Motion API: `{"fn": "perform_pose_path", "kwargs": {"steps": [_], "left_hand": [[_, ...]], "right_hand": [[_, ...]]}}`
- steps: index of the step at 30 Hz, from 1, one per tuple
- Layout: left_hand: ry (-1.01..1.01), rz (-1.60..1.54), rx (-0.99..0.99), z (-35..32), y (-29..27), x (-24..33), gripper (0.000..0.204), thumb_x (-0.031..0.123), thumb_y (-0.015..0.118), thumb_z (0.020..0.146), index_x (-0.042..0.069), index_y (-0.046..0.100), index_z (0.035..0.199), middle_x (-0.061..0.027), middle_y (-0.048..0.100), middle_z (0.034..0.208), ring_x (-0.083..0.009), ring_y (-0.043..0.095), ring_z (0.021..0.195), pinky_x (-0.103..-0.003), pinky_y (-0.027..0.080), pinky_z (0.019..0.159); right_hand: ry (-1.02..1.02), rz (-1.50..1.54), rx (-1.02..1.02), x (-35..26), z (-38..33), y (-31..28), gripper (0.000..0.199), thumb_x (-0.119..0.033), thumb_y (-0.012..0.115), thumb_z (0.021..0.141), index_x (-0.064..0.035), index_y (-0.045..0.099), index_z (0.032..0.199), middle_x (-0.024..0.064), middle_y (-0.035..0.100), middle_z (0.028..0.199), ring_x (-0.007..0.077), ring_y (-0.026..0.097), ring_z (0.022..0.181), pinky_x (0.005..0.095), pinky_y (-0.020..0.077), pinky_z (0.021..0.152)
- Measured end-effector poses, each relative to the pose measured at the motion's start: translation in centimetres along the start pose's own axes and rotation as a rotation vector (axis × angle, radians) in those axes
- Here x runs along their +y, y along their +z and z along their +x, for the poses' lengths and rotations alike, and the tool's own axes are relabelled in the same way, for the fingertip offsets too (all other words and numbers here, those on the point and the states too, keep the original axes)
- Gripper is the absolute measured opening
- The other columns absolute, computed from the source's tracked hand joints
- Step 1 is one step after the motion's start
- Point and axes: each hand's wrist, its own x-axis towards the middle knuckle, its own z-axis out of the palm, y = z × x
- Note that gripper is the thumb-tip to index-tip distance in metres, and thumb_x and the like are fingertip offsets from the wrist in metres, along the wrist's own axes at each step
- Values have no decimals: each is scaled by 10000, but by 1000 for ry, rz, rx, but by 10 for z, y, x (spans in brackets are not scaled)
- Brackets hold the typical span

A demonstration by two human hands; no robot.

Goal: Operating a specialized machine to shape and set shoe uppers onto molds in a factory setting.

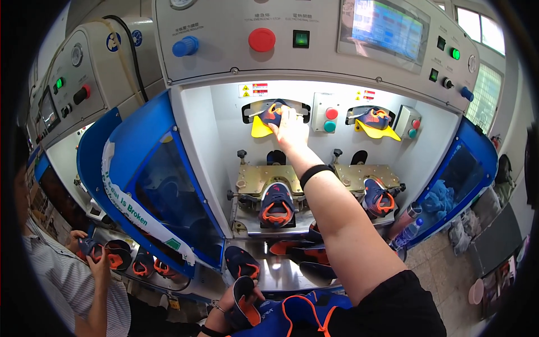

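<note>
My right arm stretches up into the lit machine bay. At its end my right hand (pixel 293 128) is closed over a navy and orange shoe upper (pixel 273 112), which sits at the left slot above a yellow flap (pixel 260 128). Low in front of my body, my left hand (pixel 229 297) holds another navy shoe upper (pixel 245 306) with orange lining; some of its fingers are hidden behind it. Below my right hand, a shoe upper (pixel 277 205) is fitted on the left lower station. Similar uppers are on the right lower station (pixel 379 197) and at the right slot (pixel 375 119).
More uppers (pixel 242 264) lie on the metal shelf (pixel 269 275). A water bottle (pixel 405 235) and a tumbler (pixel 405 218) stand at the bay's right. Blue doors (pixel 163 185) flank the bay. At left, a co-worker's hands (pixel 96 255) hold a shoe upper beside another machine.
</note>
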Motion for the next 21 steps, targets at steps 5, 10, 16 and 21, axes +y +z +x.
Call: {"fn": "perform_pose_path", "kwargs": {"steps": [5,10,16,21], "left_hand": [[-18,-3,-17,3,-2,1,568,332,423,1036,-122,692,826,-58,521,512,-114,453,466,-239,348,497],[2,53,64,6,-1,-1,560,337,450,1028,-120,691,812,-65,556,544,-115,458,472,-240,359,500],[-7,2,37,7,-3,0,558,341,462,1027,-118,689,807,-61,555,549,-112,453,477,-248,354,492],[-10,-17,-15,6,-6,2,549,326,446,1035,-118,685,816,-63,550,546,-107,455,477,-251,351,492]], "right_hand": [[-9,9,-2,-1,0,-1,721,-517,649,863,-92,417,1397,84,523,1236,259,573,1100,372,529,833],[-8,0,-7,-1,1,-1,724,-518,647,864,-100,406,1403,81,522,1230,242,576,1107,367,531,832],[24,35,-42,-1,1,-1,675,-494,671,860,-149,396,1370,55,486,1251,234,574,1103,412,509,830],[6,9,-35,-1,0,-3,696,-505,630,886,-101,384,1397,90,509,1243,266,618,1060,391,541,811]]}}
